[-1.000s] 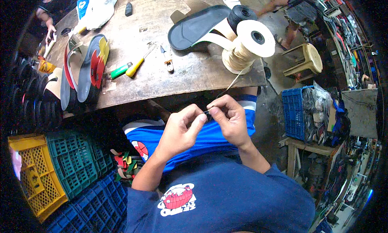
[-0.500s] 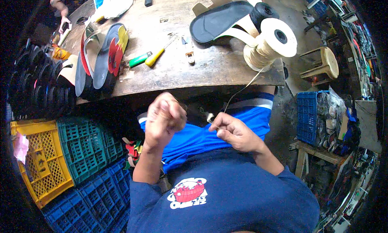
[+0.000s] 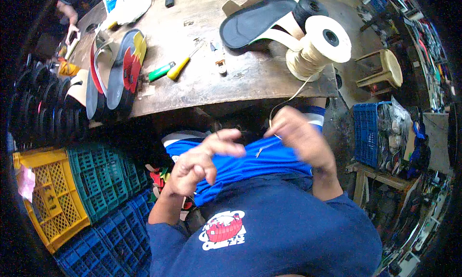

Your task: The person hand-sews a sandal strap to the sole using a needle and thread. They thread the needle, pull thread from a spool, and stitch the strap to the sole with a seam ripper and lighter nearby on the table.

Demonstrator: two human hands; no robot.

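The light is uneven: brightest on the far middle of the wooden table (image 3: 185,89), which takes a pale sheen there, and on the white bag (image 3: 134,6) at far left, whose folds wash out; deep shadow fills the space under the table's near edge and swallows detail in the dark stack (image 3: 45,101) at left. Motion blur smears the right hand (image 3: 305,135) heavily and the left hand (image 3: 197,161) less; coloured grain speckles the dark parts; the fisheye bends the shelves (image 3: 428,70) at right and fades to black around the rim.
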